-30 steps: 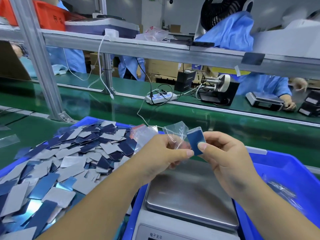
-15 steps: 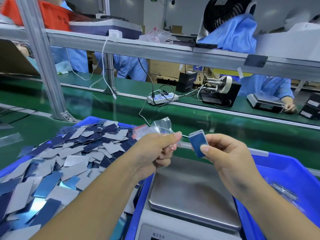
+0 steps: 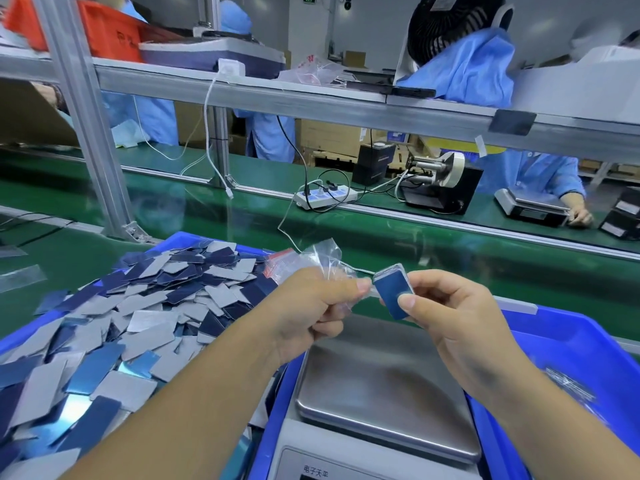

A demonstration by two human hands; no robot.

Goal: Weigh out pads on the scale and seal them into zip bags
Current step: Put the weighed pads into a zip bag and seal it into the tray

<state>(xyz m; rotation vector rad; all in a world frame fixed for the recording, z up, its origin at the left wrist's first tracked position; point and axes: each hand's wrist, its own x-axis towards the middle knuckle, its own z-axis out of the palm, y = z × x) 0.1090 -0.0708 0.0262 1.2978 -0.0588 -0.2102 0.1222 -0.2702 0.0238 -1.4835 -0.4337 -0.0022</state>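
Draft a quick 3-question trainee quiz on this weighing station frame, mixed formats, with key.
1. True or false: the scale pan has pads lying on it.
2. Which hand holds the small stack of blue pads?
A. left hand
B. right hand
C. neither
3. Fill in: the left hand grips clear zip ____.

Key:
1. False; the pan is bare.
2. B; the right hand pinches the stack above the scale, to the right of the loose pad pile.
3. bags
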